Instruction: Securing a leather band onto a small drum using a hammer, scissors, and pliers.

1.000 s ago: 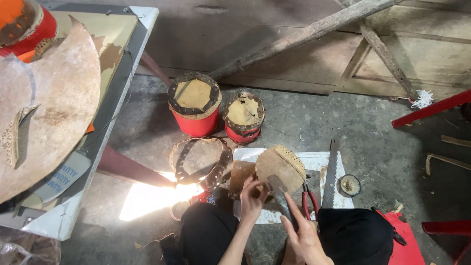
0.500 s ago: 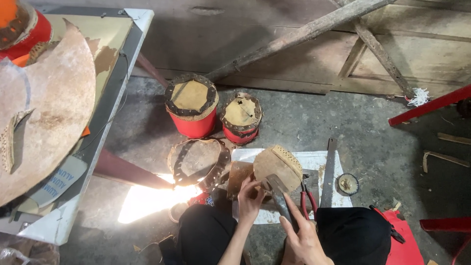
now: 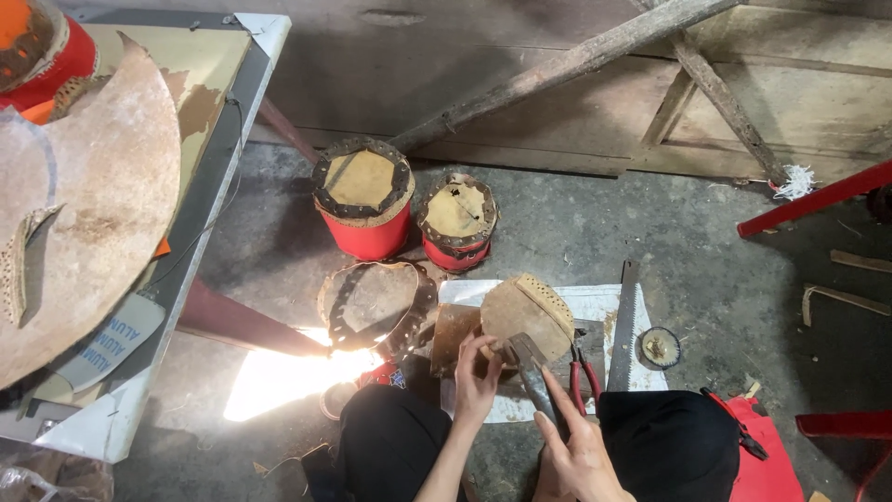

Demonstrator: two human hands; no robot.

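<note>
Hide disc (image 3: 528, 317), tan and round with a punched edge, lies tilted on a white sheet (image 3: 595, 302) on the concrete floor, between the person's knees. The left hand (image 3: 477, 379) grips its lower rim, fingers curled over the edge. The right hand (image 3: 578, 455) is clenched around a metal tool (image 3: 531, 365) whose tip touches the disc's lower edge. Red-handled pliers (image 3: 583, 376) lie just beside the tool, and a hand saw (image 3: 624, 321) rests along the sheet's right side. Two red drums (image 3: 367, 200) stand behind the sheet, near a third drum skin with a dark studded rim (image 3: 376, 302).
</note>
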